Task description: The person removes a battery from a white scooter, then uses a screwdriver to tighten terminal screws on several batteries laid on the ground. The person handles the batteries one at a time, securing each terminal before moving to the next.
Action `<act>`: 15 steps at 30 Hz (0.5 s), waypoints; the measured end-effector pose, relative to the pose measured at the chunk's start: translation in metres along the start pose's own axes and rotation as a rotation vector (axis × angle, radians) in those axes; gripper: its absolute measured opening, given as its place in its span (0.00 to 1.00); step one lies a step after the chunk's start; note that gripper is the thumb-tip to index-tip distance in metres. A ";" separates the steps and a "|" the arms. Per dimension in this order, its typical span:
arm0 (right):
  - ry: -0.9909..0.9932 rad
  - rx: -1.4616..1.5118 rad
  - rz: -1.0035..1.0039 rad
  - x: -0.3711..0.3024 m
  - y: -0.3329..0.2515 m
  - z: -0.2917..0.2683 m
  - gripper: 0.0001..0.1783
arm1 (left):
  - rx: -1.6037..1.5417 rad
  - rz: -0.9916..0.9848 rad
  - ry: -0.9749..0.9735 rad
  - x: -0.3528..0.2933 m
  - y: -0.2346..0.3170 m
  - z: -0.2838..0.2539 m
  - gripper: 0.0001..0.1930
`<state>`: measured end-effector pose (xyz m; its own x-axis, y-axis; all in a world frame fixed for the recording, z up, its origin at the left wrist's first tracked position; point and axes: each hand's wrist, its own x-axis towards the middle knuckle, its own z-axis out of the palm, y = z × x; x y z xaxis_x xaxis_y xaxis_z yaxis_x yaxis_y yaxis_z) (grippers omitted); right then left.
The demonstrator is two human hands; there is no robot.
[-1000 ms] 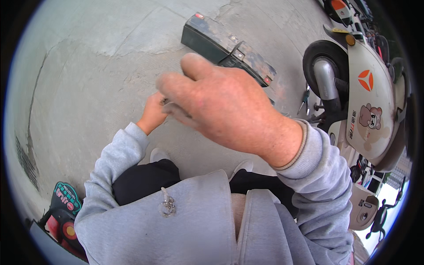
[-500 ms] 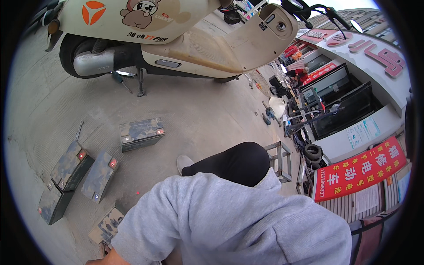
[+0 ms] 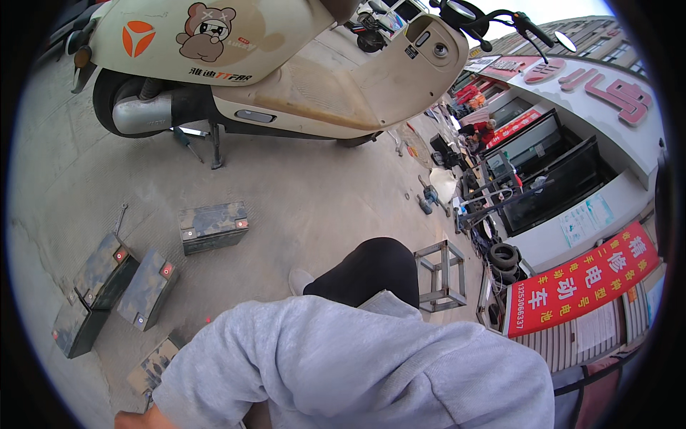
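Note:
At the lower left edge, part of my right hand (image 3: 134,420) shows past the grey sleeve (image 3: 236,357). Its fingers are hidden, so I cannot tell what they hold. Just above it lies a dirt-smeared battery (image 3: 156,363), partly covered by the sleeve. Several more dusty dark batteries rest on the ground nearby: one with a red terminal (image 3: 148,289), one beside it (image 3: 103,268), one at the far left (image 3: 77,329), and one apart (image 3: 213,223). A spanner (image 3: 122,220) lies by the left group. My left hand is out of view.
A cream electric scooter (image 3: 300,104) stands on its stand across the top. A screwdriver (image 3: 187,146) lies near its rear wheel. To the right are a metal stool frame (image 3: 446,297), a cordless drill (image 3: 430,196), stacked tyres (image 3: 504,261) and a red banner (image 3: 582,282). Farther off sits a person (image 3: 486,131).
My view has shifted a little, so the batteries and scooter sit further left. My right hand and sleeve have moved slightly left at the lower edge. The batteries appear to stay put.

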<state>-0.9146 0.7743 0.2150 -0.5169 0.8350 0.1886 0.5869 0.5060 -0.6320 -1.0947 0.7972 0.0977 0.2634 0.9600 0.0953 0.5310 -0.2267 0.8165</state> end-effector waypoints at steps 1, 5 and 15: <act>-0.028 0.046 0.033 -0.001 -0.001 0.000 0.25 | 0.014 0.005 0.011 -0.005 0.007 -0.005 0.20; 0.069 0.144 0.018 -0.031 -0.006 -0.021 0.26 | 0.101 0.036 0.014 -0.027 0.037 -0.016 0.22; 0.282 0.060 0.497 -0.261 0.018 -0.144 0.27 | 0.003 0.093 0.022 -0.023 0.076 0.002 0.13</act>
<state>-0.6789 0.5964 0.2629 0.0034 0.9990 0.0456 0.6761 0.0313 -0.7361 -1.0588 0.7574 0.1564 0.2941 0.9381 0.1828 0.5074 -0.3154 0.8019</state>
